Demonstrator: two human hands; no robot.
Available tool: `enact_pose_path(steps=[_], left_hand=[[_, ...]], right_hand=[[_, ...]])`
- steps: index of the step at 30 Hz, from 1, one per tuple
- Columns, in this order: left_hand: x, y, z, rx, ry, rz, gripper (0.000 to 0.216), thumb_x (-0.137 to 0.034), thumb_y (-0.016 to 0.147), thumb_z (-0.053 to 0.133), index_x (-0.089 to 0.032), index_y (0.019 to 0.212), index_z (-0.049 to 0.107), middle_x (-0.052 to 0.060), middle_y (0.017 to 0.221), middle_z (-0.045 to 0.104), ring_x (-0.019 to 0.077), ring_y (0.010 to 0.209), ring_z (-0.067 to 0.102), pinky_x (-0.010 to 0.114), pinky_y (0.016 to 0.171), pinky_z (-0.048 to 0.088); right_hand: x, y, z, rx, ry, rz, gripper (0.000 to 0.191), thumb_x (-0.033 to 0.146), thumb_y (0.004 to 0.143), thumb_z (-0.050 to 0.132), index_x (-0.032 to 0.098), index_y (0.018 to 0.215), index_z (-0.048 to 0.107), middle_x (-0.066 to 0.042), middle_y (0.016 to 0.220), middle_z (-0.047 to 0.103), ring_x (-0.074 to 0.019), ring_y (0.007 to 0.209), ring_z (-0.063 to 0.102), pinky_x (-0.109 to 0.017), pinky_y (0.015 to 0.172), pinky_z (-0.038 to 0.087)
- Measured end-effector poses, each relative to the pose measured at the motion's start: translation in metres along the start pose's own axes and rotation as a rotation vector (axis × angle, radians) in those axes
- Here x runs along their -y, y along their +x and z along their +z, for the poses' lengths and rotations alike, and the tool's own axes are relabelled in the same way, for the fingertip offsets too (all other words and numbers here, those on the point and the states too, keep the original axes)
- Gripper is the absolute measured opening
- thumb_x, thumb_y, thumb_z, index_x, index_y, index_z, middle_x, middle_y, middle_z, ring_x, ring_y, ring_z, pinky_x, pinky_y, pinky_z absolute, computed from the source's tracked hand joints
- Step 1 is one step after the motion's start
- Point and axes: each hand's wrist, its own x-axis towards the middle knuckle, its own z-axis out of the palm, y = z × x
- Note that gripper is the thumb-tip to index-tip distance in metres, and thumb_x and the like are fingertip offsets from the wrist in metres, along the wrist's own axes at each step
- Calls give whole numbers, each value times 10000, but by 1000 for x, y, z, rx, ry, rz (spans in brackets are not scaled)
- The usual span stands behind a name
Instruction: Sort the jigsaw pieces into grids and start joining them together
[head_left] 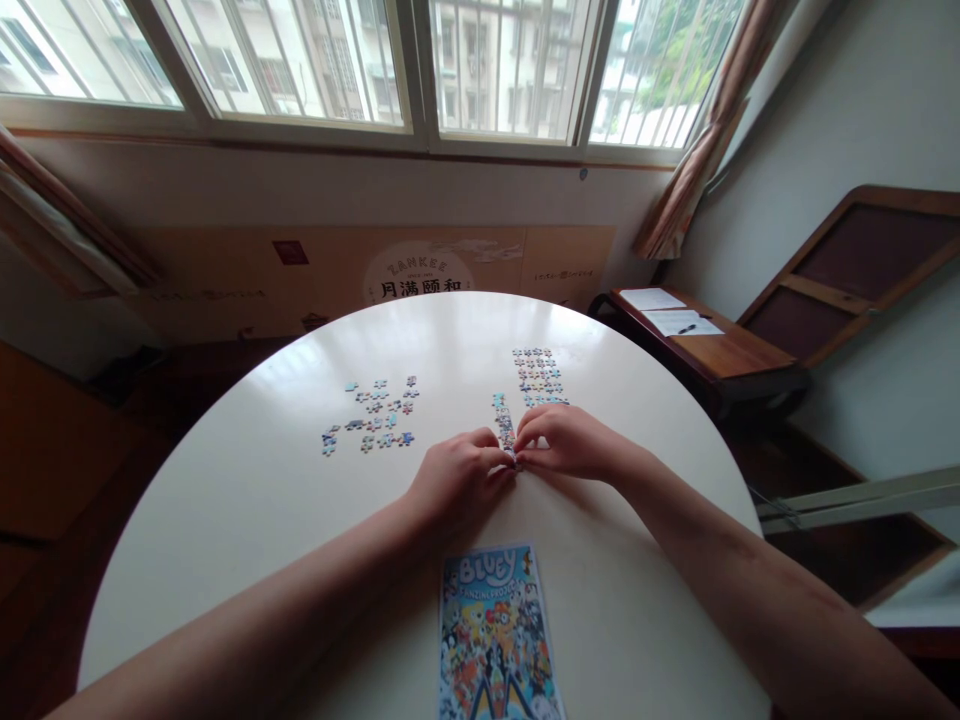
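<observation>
My left hand (pixel 463 472) and my right hand (pixel 568 440) meet near the middle of the round white table. Their fingertips pinch a small jigsaw puzzle piece (pixel 514 461) at the near end of a narrow joined strip of puzzle (pixel 505 420). Fingers partly cover that piece, so how it sits against the strip cannot be made out. Beyond my right hand lie loose puzzle pieces (pixel 536 372) in neat rows. More loose pieces (pixel 375 420) are scattered to the left. Closest to me lies a colourful picture sheet (pixel 495 630) with the word "Bluey".
The round white table (pixel 225 520) stands below a barred window (pixel 315 60). A wooden side table (pixel 750 345) at the right bears papers (pixel 679 322) and a pen. Behind the table, a large printed cardboard panel (pixel 337 265) leans along the wall.
</observation>
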Motion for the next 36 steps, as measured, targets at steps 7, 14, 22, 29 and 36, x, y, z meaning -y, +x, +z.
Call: enact_pose_path(steps=[7,14,22,29,36], left_hand=[[-1,0,-1,30,28,14,186,-280,890,614,-282,952,790,33,954,728,181,810,669,300,696,515],[16,-2,-8,-21,-36,-82,160,-247,849,648,-265,950,771,21,990,727,143,699,640,297,693,514],[15,-3,-8,8,-21,-59,150,-308,866,638,-278,917,775,15,966,732,168,784,666,298,695,502],[5,1,-8,32,-17,-66,176,-354,867,644,-220,799,736,38,902,715,160,724,635,289,648,471],[3,0,-2,26,-4,-85,182,-346,871,637,-210,792,730,36,842,697,159,712,623,279,627,459]], right_hand=[[3,-1,-1,-11,-23,33,61,227,817,727,250,828,782,-6,903,737,-154,836,651,-262,724,455],[5,-1,-2,16,-21,47,61,259,828,729,281,855,778,16,918,734,-147,853,649,-262,727,445],[4,-3,-6,-62,-33,45,79,250,846,705,267,887,770,3,942,743,-162,879,664,-282,758,453],[12,-5,-13,80,-42,28,25,225,792,738,245,808,738,16,826,706,-135,777,619,-255,675,403],[11,-5,-8,70,-47,34,30,220,797,723,247,802,734,13,809,694,-135,765,604,-256,671,394]])
